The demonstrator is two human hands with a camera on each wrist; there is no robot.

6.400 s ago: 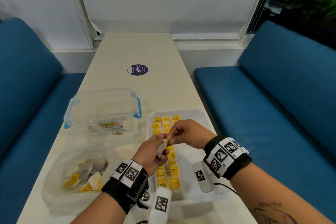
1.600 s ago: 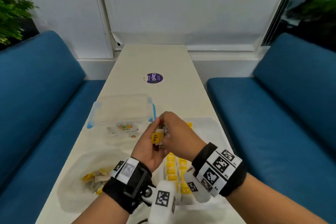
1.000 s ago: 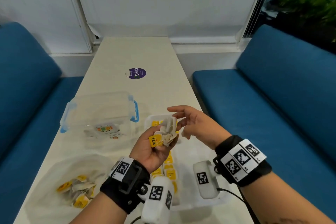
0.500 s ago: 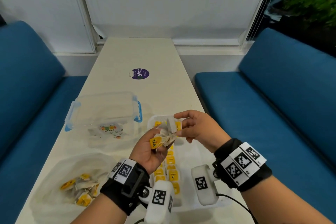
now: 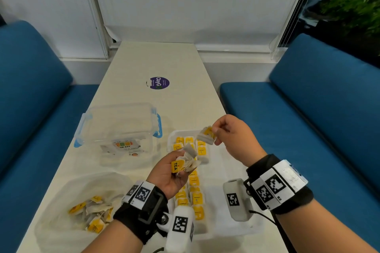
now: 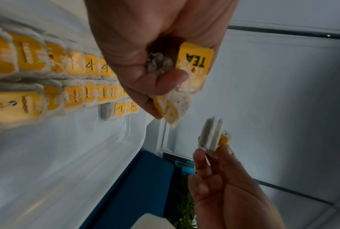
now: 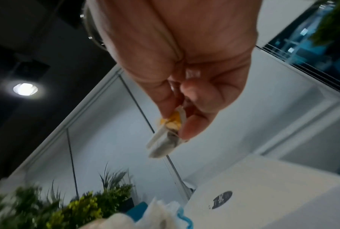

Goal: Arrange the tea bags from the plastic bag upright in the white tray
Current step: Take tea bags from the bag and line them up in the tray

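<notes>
My left hand (image 5: 174,170) holds a small bunch of tea bags (image 5: 185,162) with yellow tags above the white tray (image 5: 228,230); the same bunch of tea bags (image 6: 177,96) shows in the left wrist view. My right hand (image 5: 228,135) pinches a single tea bag (image 5: 206,136) between thumb and fingers over the tray's far end; that single tea bag (image 7: 165,139) (image 6: 211,136) also appears in both wrist views. Rows of tea bags (image 5: 195,191) stand upright in the tray's left part. The plastic bag (image 5: 67,211) with several more tea bags lies at the near left.
A clear lidded box with blue clips (image 5: 119,127) stands left of the tray. A round purple sticker (image 5: 159,83) lies farther up the long white table (image 5: 160,57). Blue benches (image 5: 308,119) flank the table on both sides.
My right hand has pulled one tea bag out of the left hand's bunch and lifted it away to the right. The left hand stays put with the remaining bags.
</notes>
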